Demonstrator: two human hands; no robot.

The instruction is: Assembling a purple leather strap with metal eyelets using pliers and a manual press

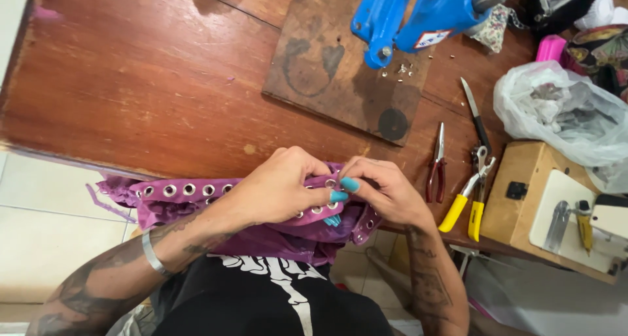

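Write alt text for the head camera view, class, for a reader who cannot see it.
Both hands, left hand and right hand, pinch a purple eyelet strip at a wooden table's edge. Yellow-handled pliers lie right; a blue press stands behind.

One view only, my head camera. It looks steeply down from above the near edge of the table (pixel 163 81), facing away from the body. Close range: the hands fill the near centre, the far table edge is cut off, and floor tiles (pixel 39 231) show at left.
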